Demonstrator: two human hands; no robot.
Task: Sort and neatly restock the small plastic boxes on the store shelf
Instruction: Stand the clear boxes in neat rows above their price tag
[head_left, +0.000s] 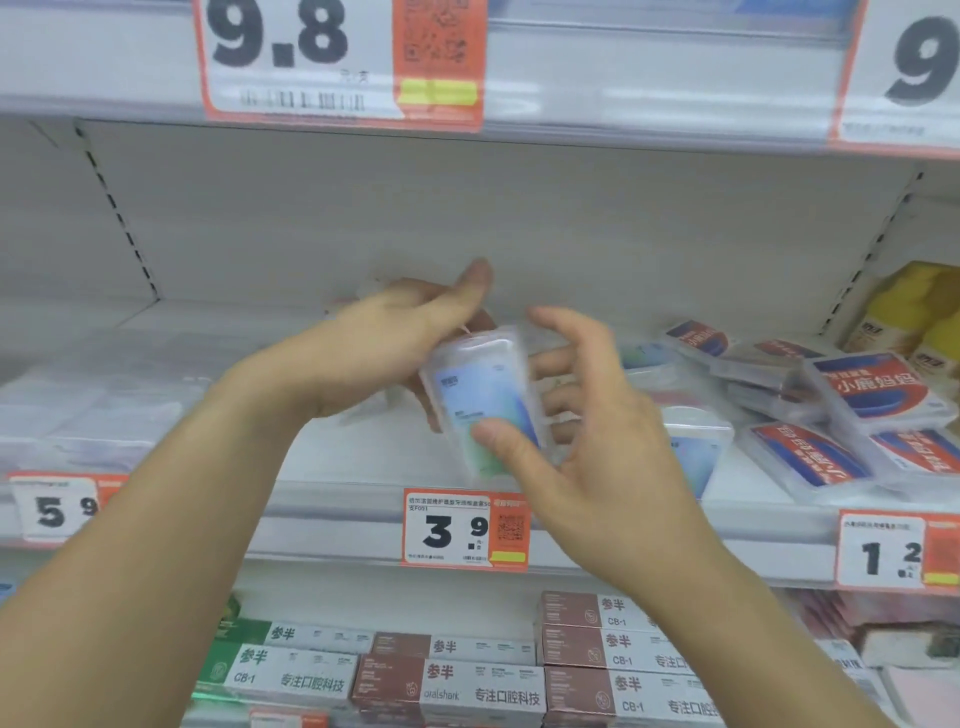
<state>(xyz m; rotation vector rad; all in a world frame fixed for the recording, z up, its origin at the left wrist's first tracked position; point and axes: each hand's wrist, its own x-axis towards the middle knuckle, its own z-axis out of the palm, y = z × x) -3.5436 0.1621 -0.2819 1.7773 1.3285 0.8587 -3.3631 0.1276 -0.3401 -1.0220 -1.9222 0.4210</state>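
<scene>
Box (480, 402) gripped upright between both hands.

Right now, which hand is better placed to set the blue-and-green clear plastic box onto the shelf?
Right hand: its thumb and fingers pinch the blue-and-green clear plastic box over the white shelf. The left hand sits behind it.

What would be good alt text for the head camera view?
Both hands, left and right, hold a clear plastic box with a blue-green label before a white store shelf; red-and-blue boxes lie jumbled at right.
</scene>
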